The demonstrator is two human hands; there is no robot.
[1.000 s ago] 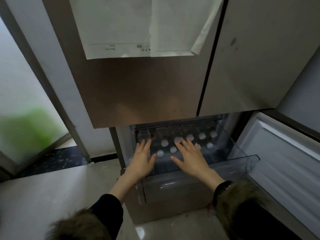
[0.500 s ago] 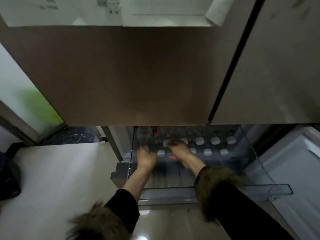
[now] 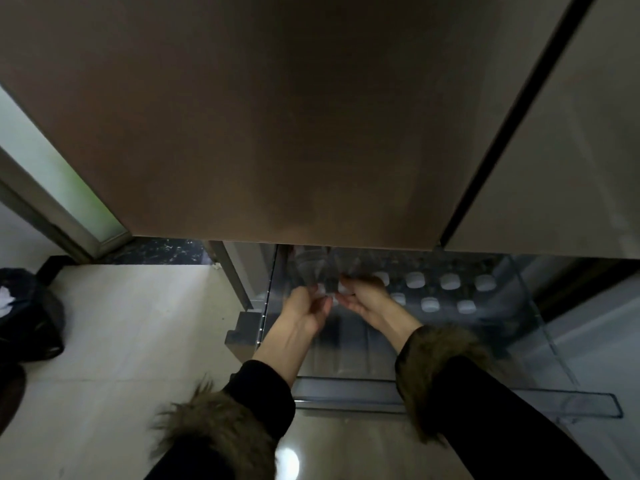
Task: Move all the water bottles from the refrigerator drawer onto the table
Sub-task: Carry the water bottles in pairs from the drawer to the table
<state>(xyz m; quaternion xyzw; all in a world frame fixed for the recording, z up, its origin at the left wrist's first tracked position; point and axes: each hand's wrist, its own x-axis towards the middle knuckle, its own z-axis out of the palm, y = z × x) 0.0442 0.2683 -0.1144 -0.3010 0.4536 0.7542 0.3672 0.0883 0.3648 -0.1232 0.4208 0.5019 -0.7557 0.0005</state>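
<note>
The clear refrigerator drawer [image 3: 540, 341] stands pulled out below the brown fridge door. Several water bottles with white caps [image 3: 429, 304] stand upright in its back half. My left hand [image 3: 304, 306] reaches into the drawer's back left and its fingers curl round the neck of a clear bottle [image 3: 308, 268]. My right hand [image 3: 363, 296] is just beside it, fingers curled on the top of a neighbouring bottle whose white cap [image 3: 344, 288] shows at the fingertips. The upper parts of the back-row bottles are hidden under the door's lower edge.
The closed fridge doors [image 3: 277, 116] hang low over the drawer. The open lower door [image 3: 606, 341] lies to the right. A black bag [image 3: 27, 317] sits on the pale tiled floor [image 3: 121, 341] at far left. The drawer's front half holds no bottles.
My head has dropped lower and closer to the fridge. Both hands went from flat over the caps to curling round two bottles at the drawer's back left.
</note>
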